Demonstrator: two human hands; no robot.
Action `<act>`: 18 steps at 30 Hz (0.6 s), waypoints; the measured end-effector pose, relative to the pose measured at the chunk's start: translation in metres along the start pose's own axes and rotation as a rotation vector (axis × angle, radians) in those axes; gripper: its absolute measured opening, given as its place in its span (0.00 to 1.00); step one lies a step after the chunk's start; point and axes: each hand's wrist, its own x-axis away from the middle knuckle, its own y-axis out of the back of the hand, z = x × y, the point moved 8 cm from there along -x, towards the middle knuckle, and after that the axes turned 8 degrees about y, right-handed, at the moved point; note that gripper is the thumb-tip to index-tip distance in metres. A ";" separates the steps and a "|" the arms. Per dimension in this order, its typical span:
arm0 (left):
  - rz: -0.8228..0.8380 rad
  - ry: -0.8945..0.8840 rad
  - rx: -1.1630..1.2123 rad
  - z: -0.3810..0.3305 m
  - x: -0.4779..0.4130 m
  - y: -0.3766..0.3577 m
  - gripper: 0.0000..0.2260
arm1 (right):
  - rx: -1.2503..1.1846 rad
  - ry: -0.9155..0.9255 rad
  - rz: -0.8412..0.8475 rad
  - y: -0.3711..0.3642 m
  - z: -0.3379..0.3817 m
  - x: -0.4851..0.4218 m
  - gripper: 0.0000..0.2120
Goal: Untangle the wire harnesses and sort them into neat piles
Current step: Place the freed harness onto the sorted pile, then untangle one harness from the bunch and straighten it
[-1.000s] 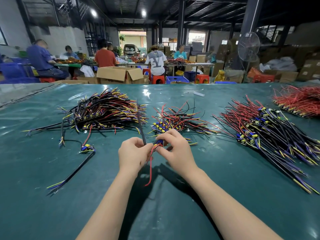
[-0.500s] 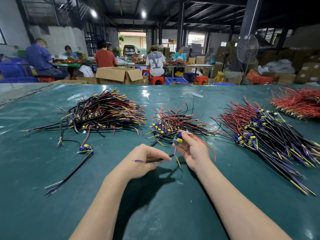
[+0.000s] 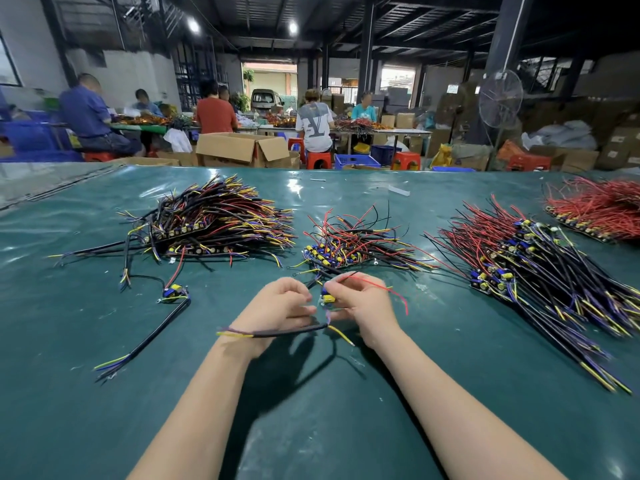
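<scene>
Pinched in the right hand [image 3: 360,301] is one harness [image 3: 327,296]: thumb and fingers close on its blue and yellow part, held just above the table [image 3: 104,427]. From that part a black cable [image 3: 287,332] runs out level to the left, passing in front of the left wrist and ending in bare yellow and purple tips. A red wire [image 3: 384,289] arcs out to the right over the right hand, and a short yellow wire [image 3: 341,336] hangs down below it. The left hand [image 3: 277,308] sits close against the right with its fingers curled; its tips are blurred, so I cannot tell whether they grip the harness or only touch it

Four piles lie across the green table beyond the hands. Left pile [image 3: 214,223] is mostly black cables with yellow and red ends. Middle pile [image 3: 349,247], the smallest, sits just behind the hands. Right pile [image 3: 540,271] fans its black cables toward the near right edge. Red pile [image 3: 602,213] lies at the far right. A loose harness [image 3: 173,292] rests alone near the left pile, its cable trailing toward the near edge

People sit at tables [image 3: 381,130] behind, among boxes [image 3: 242,148], and a fan [image 3: 500,98] stands at the right
</scene>
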 end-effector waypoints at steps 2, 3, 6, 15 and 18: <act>0.004 -0.017 0.044 0.002 -0.001 -0.005 0.07 | -0.031 -0.002 0.097 -0.014 0.000 0.004 0.09; -0.023 -0.035 0.037 0.002 -0.001 -0.005 0.06 | -0.060 -0.008 0.132 -0.017 0.001 0.004 0.09; -0.112 -0.080 0.057 -0.002 -0.001 0.001 0.04 | -0.145 -0.030 0.200 -0.016 0.005 0.002 0.10; -0.094 -0.036 0.012 0.000 -0.001 -0.002 0.05 | 0.076 0.077 0.227 -0.010 0.012 0.002 0.10; -0.092 -0.019 -0.012 0.002 -0.001 -0.003 0.07 | 0.081 0.084 0.155 -0.005 0.012 0.000 0.09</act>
